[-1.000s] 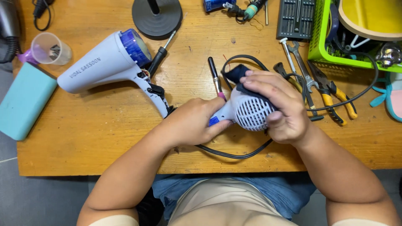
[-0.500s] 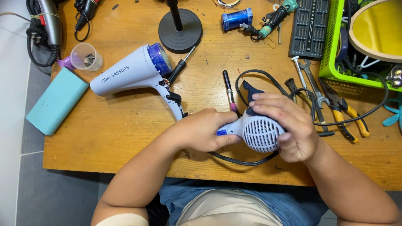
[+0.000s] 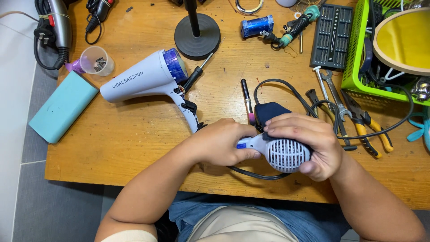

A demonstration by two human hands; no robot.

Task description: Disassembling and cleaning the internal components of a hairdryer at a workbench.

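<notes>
Both my hands hold a small white hair dryer [image 3: 280,153] with a round grilled back, low over the wooden table [image 3: 125,134]. My left hand [image 3: 221,142] grips its blue-tipped handle. My right hand [image 3: 307,139] wraps over the body and the dark nozzle [image 3: 268,112]. Its black cord [image 3: 255,172] loops under my hands and runs off to the right. A second, larger white hair dryer [image 3: 148,78] with a blue end lies to the left, partly opened at the handle.
A black round stand base [image 3: 197,30], a screwdriver [image 3: 195,76], a teal block [image 3: 62,106] and a clear cup [image 3: 96,60] lie at the left and back. Pliers [image 3: 371,127], wrenches [image 3: 329,96], a bit set [image 3: 331,36] and a green basket [image 3: 354,67] sit at the right.
The view has shifted, so the table and tools sit further right and lower in frame. My hands have stayed on the small hair dryer, with only a slight regrip.
</notes>
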